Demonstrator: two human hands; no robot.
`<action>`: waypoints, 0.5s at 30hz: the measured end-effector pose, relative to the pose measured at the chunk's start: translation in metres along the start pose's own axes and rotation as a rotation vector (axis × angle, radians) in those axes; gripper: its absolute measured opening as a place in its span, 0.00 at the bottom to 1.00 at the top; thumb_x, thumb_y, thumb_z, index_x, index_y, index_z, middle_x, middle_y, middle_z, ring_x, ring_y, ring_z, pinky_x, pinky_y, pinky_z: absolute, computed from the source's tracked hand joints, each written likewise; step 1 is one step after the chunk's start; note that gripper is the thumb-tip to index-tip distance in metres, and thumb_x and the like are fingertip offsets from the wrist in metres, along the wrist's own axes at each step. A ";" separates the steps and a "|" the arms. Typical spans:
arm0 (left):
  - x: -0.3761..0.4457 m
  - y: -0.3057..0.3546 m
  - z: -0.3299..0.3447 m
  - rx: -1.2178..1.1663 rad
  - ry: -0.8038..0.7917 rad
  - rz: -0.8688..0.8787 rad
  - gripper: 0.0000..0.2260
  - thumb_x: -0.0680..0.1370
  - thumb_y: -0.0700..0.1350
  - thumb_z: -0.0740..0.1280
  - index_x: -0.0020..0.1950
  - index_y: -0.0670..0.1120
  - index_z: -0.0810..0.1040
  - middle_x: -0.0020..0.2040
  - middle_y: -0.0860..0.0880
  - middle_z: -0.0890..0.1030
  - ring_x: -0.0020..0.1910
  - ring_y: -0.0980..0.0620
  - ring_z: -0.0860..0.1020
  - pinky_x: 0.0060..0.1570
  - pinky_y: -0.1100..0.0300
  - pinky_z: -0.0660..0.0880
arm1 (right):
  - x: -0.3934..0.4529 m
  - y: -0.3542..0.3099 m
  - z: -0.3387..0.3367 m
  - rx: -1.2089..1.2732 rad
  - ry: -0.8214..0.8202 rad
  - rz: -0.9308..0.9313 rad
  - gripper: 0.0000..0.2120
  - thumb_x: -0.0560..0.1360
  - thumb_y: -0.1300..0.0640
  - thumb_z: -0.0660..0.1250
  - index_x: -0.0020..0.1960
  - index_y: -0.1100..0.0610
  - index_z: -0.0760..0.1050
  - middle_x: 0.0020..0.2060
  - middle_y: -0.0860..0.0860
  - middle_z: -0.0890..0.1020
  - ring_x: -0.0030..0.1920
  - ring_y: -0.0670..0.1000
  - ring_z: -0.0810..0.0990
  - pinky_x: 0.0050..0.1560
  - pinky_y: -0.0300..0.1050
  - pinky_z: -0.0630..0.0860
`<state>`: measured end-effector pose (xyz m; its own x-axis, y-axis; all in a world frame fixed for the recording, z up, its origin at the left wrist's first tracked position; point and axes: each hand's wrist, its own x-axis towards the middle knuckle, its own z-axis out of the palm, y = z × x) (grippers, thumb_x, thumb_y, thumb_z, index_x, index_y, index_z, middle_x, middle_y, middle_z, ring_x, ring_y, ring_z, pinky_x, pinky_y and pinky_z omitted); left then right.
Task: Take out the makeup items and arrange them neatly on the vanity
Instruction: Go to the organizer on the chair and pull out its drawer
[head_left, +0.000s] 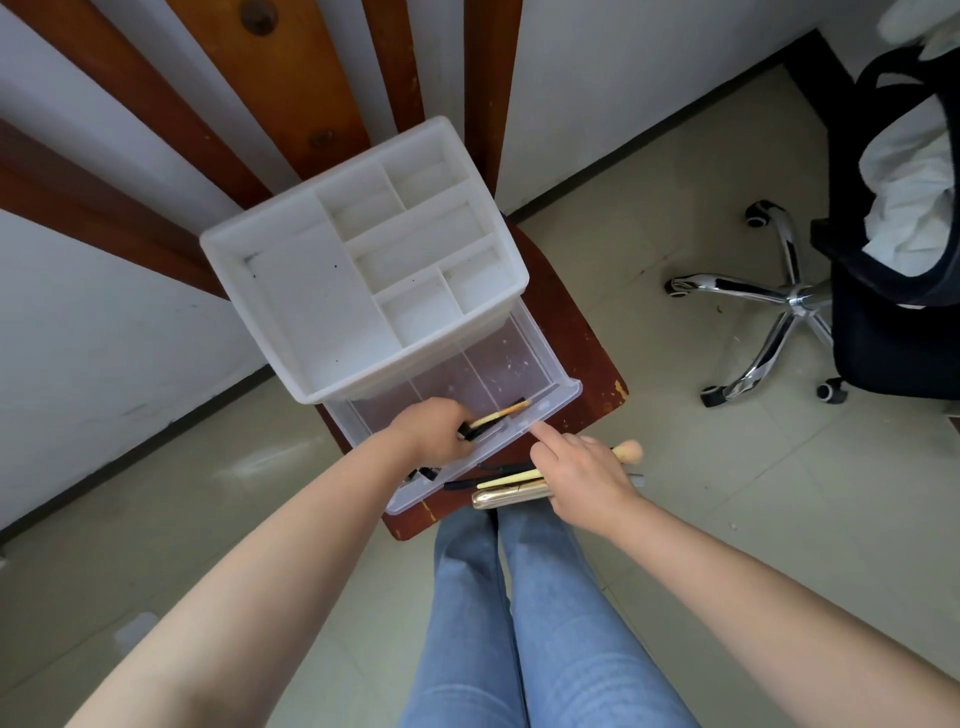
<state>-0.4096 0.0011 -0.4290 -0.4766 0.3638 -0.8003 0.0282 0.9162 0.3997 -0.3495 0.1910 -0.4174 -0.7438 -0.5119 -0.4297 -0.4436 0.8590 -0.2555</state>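
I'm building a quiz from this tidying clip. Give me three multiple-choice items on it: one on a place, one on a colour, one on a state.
1. Where is the left hand?
A. in the open drawer
B. on the office chair
C. on the organizer's top tray

2. What colour is the handle of the brush that the left hand grips?
A. red
B. pale yellow
C. blue

3. What state is the right hand in?
A. flat and holding nothing
B. holding a bundle of makeup items
C. gripping the chair

Answers:
1. A: the hand reaches into the clear drawer pulled out below the white tray.
2. B: a pale yellow handle sticks out beyond the fingers.
3. B: brushes and a gold tube are held in the hand, with the index finger extended towards the drawer's front.
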 end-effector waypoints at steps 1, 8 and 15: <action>-0.007 -0.002 0.000 0.026 0.026 -0.020 0.06 0.76 0.45 0.62 0.47 0.43 0.75 0.40 0.47 0.74 0.40 0.47 0.72 0.38 0.57 0.67 | 0.001 0.000 -0.002 -0.022 -0.006 -0.017 0.25 0.36 0.64 0.77 0.30 0.55 0.72 0.45 0.54 0.83 0.23 0.49 0.75 0.24 0.36 0.70; -0.088 -0.021 -0.011 0.018 0.432 -0.193 0.10 0.76 0.46 0.61 0.53 0.41 0.73 0.48 0.43 0.79 0.48 0.41 0.77 0.38 0.57 0.67 | 0.030 -0.021 -0.028 -0.191 -0.091 -0.205 0.20 0.46 0.65 0.76 0.34 0.56 0.73 0.66 0.56 0.73 0.28 0.51 0.76 0.28 0.39 0.68; -0.127 -0.055 -0.004 0.022 0.534 -0.414 0.11 0.78 0.46 0.58 0.54 0.40 0.70 0.48 0.40 0.79 0.47 0.38 0.77 0.37 0.55 0.67 | 0.085 -0.050 -0.058 -0.290 -0.223 -0.196 0.16 0.71 0.65 0.64 0.58 0.59 0.69 0.76 0.53 0.45 0.51 0.57 0.75 0.43 0.48 0.69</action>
<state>-0.3542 -0.0960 -0.3473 -0.8206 -0.1455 -0.5526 -0.2350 0.9674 0.0942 -0.4195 0.1042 -0.3905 -0.5187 -0.6258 -0.5825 -0.7122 0.6932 -0.1106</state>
